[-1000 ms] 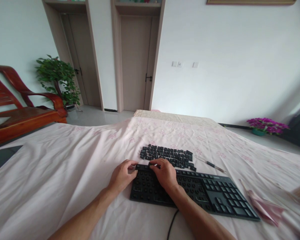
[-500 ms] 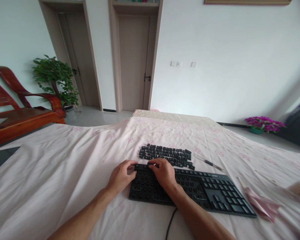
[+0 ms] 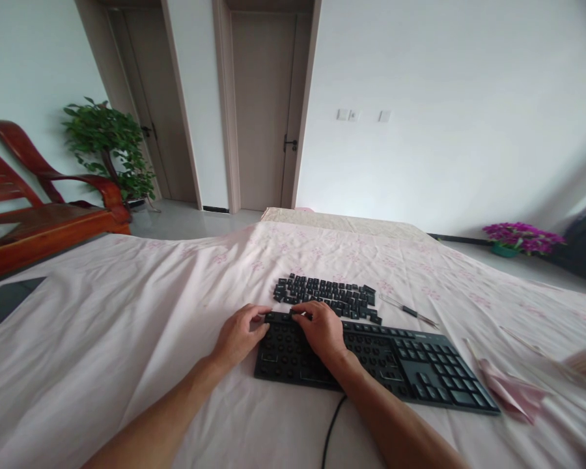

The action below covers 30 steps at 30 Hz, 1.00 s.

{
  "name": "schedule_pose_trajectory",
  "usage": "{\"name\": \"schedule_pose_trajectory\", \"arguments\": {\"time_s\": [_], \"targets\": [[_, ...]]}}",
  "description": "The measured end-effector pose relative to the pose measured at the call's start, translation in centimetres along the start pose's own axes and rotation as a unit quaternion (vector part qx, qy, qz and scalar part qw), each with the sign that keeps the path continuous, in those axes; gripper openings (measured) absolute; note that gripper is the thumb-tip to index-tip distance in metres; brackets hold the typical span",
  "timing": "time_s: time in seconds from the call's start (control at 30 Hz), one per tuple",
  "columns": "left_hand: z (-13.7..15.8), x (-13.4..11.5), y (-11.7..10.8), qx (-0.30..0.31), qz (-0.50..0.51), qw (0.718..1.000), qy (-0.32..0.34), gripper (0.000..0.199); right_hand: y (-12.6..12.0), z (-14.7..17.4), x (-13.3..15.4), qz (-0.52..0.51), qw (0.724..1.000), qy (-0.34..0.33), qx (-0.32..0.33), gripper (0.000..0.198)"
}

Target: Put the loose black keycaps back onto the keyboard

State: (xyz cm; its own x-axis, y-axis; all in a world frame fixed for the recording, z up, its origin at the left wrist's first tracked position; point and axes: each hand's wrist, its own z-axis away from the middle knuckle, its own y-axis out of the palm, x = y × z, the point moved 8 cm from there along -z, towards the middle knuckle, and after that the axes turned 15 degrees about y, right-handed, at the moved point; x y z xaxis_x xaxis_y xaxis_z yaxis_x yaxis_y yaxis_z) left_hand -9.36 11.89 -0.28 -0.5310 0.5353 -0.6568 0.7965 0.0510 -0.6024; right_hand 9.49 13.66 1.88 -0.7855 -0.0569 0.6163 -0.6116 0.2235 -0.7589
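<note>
While the keyboard [image 3: 378,355] on the near cloth [image 3: 166,312] still has its right-side keys [image 3: 444,358], its left looks mostly stripped, loose keys [image 3: 325,291] lying beyond, the left hand [image 3: 239,334] parting thumb and fingers at its left corner, the right hand's [image 3: 323,331] pinch unclear.

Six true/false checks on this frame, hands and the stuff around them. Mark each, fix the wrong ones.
1. The left hand is at the left end of the keyboard. True.
2. The loose keycaps lie between the keyboard and the person. False: the loose keycaps lie on the far side of it.
3. The number pad has keys on it. True.
4. The right hand is holding the pink cloth. False: the right hand is at the keyboard's far edge; the pink cloth lies by its right end.
5. The dark-handled tool lies to the right of the loose keycaps. True.
6. The cable leaves from the far edge. False: the cable shows at the near edge.
</note>
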Motion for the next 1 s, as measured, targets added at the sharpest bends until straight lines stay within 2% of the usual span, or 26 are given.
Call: {"name": "schedule_pose_trajectory", "arguments": {"time_s": [0.53,1.0], "targets": [[-0.1,1.3,0.1,-0.029,0.029,0.999,-0.02,0.03,0.1,-0.1,0.0,0.003,1.0,0.009,0.012,0.015],[-0.2,1.1,0.0,-0.025,0.017,0.999,-0.011,0.031,0.0,0.1,0.3,0.006,1.0,0.003,0.008,0.015]]}}
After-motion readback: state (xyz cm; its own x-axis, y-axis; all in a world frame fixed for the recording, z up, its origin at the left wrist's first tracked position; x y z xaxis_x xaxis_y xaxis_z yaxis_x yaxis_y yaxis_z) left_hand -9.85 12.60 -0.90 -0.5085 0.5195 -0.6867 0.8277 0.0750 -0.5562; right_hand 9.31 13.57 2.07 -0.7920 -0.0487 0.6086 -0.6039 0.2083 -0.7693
